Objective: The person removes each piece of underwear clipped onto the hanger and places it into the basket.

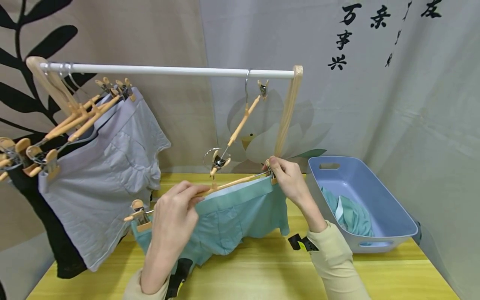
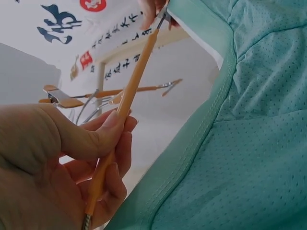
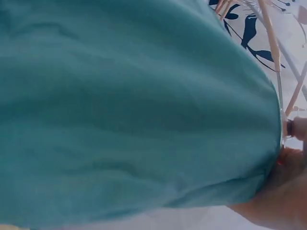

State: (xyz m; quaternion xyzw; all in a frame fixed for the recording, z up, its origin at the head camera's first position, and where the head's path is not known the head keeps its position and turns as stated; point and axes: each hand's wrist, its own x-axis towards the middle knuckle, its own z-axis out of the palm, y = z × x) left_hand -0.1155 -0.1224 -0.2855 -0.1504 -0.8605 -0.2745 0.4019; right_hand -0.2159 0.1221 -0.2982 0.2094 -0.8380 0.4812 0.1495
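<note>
Teal shorts (image 1: 240, 216) hang by their waistband from a wooden clip hanger (image 1: 240, 181) above the table. My left hand (image 1: 176, 214) grips the hanger's bar, with thumb and fingers curled round the wood in the left wrist view. At the hanger's right end, my right hand (image 1: 290, 177) pinches the clip on the waistband corner. The left clip (image 1: 140, 214) also sits on the waistband. Shorts fabric (image 3: 134, 110) fills most of the right wrist view, where only part of the right hand (image 3: 283, 187) shows. The hanger's hook is hard to make out.
A rack with a white rail (image 1: 168, 71) stands behind. Grey shorts (image 1: 108, 175) and a black garment (image 1: 41, 225) hang at its left. A bare clip hanger (image 1: 241, 123) hangs near the right post. On the yellow table (image 1: 262, 271), a blue basket (image 1: 375, 187) holds teal cloth (image 1: 352, 214).
</note>
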